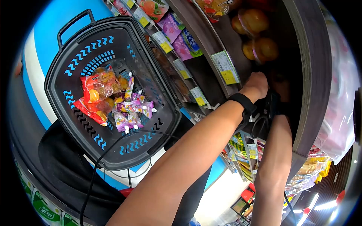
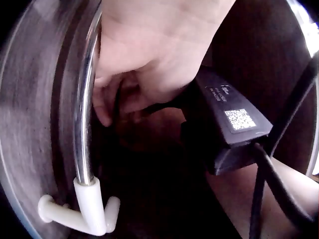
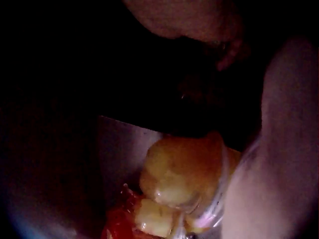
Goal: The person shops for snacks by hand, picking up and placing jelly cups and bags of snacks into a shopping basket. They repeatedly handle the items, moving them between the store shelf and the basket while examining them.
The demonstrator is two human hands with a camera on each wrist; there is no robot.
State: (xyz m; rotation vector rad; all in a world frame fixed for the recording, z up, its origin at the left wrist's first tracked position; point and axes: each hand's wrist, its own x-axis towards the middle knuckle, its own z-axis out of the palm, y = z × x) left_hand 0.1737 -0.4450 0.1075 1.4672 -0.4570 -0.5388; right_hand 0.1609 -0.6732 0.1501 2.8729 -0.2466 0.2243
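Curving near the basket (image 1: 57,96), the shelf (image 1: 317,75) has both hands past its tagged edge. The left hand (image 1: 256,86) bends its fingers; the right hand (image 3: 187,19) is shadowed. Whether either grip is clamped on anything, I cannot tell. Wrapped buns (image 1: 264,49) sit behind that edge, nearby.

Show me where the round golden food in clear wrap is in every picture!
Head: the round golden food is near the top, right of centre, on a dark shelf.
Left wrist: I can't see it.
Right wrist: low, around the middle.
Shared landmark: a bare hand, right of centre in head, at the top in both wrist views.
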